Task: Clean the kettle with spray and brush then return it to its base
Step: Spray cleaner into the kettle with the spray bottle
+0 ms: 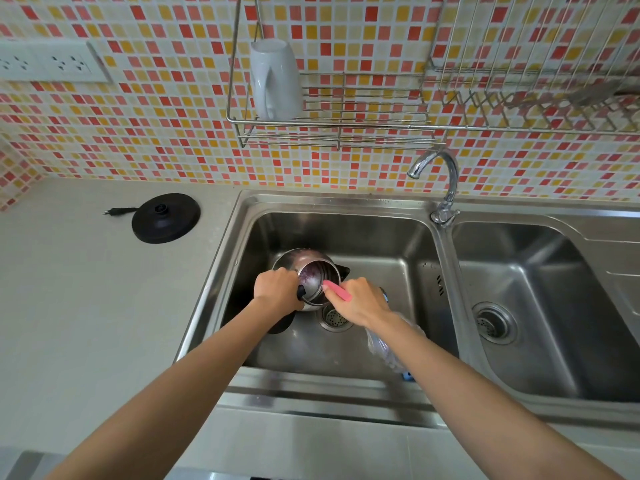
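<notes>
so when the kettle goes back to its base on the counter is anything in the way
Nothing visible blocks it. The kettle is held in the left sink basin, and the black base sits to its left on the counter with nothing on top. Only the sink rim lies between them, and the plug lies off to the base's far side.

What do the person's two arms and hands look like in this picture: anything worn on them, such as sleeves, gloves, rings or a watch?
Both forearms are bare up to the picture's edge, with no sleeves showing. The left hand and right hand wear no gloves. No watch, bracelet or ring is visible on either.
</notes>
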